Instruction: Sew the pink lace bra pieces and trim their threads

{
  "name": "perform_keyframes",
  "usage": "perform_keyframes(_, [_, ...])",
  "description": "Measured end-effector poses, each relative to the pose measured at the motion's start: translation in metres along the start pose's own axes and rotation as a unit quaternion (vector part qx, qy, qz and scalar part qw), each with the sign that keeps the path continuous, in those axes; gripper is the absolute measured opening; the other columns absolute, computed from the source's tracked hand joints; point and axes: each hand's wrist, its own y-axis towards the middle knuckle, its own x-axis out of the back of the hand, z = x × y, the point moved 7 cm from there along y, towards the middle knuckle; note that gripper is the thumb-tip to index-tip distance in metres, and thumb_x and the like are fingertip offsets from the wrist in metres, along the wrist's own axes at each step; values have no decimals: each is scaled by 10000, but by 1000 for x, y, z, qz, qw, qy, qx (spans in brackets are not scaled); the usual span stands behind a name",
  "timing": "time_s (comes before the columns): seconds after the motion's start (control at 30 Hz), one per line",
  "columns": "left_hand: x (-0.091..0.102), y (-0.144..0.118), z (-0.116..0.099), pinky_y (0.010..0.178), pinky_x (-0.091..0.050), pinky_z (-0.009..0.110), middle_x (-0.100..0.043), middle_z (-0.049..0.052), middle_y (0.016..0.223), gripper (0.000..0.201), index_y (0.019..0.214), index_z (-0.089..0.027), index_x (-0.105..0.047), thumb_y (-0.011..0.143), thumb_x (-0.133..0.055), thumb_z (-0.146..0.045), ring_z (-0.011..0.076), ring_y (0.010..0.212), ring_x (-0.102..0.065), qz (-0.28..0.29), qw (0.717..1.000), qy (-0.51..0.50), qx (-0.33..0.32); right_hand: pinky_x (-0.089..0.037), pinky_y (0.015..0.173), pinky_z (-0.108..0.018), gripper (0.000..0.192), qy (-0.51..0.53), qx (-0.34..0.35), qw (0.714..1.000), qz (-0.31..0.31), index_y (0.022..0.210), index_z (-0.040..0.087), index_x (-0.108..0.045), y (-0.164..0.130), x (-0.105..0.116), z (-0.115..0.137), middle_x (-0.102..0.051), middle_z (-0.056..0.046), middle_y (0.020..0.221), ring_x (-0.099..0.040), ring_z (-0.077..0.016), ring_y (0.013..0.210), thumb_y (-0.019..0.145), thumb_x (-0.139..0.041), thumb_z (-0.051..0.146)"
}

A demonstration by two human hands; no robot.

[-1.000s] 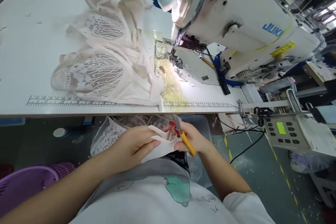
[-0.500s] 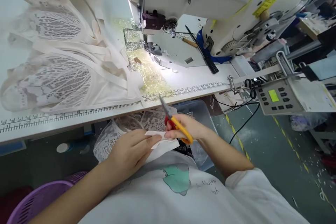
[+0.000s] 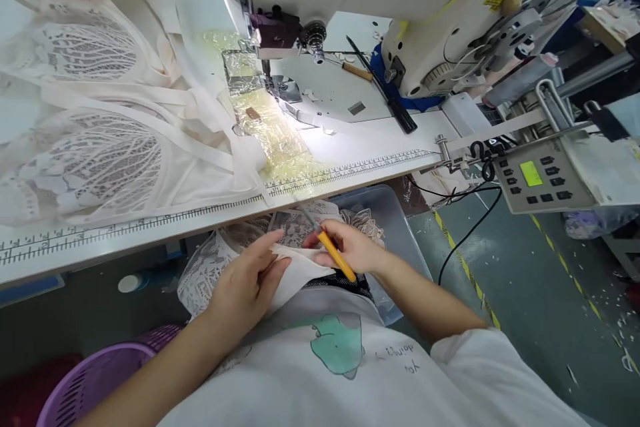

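Head view, downward, close, edges perhaps warped

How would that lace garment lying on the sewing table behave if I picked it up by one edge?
The lace garment would probably flop and drape: it already lies in soft folds on the table. It looks light, being mostly openwork. Its loose straps may trail and snag.

Bright, even workshop light; the white sewing machine's [image 3: 400, 0] lamp throws glare on crinkled clear plastic film [image 3: 273, 137]. Wide-angle view bends the white table edge [image 3: 150, 223]; corners soften.
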Motion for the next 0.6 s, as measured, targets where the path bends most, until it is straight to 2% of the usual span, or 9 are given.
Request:
perform_keyframes(0.07, [2,0,5,490,-428,226,-514,-79,463,332,1172,-164,-508,860,-474,-271,149,453,-537,-14,1000,-7,27,-466,650,-270,466,121,47,992,3,880,194,-493,-6,-3,-2,-579,-25,854,-556,-156,729,647,-760,497])
perform_keyframes(0.13, [2,-1,7,481,-426,229,-497,-86,453,427,1262,-136,-437,858,-457,-272,151,447,-525,-21,999,-10,32,-448,600,-250,516,150,53,987,-23,884,199,-503,-10,-4,-8,-556,1,780,-525,-133,653,599,-812,498])
perform_keyframes(0.27, [0,-5,11,439,-380,211,-555,-73,549,524,1361,-117,-293,877,-439,-256,130,494,-546,-31,998,-19,48,-389,537,-235,446,118,40,987,-102,801,199,-518,-16,-2,-15,-488,34,660,-443,-108,556,608,-830,452])
perform_keyframes(0.43, [1,-11,16,473,-408,188,-590,-46,704,526,1329,-162,-335,849,-518,-272,110,600,-600,-62,994,-59,71,-371,555,-262,364,94,85,976,-178,686,205,-471,-20,3,-9,-477,11,657,-436,-136,595,685,-764,423])
perform_keyframes(0.6, [-4,-15,26,487,-430,200,-616,-29,762,534,1293,-182,-373,805,-563,-285,101,574,-580,-64,977,-147,139,-355,520,-256,351,89,104,972,-190,682,209,-451,-21,0,-5,-466,12,652,-412,-133,567,706,-741,405])
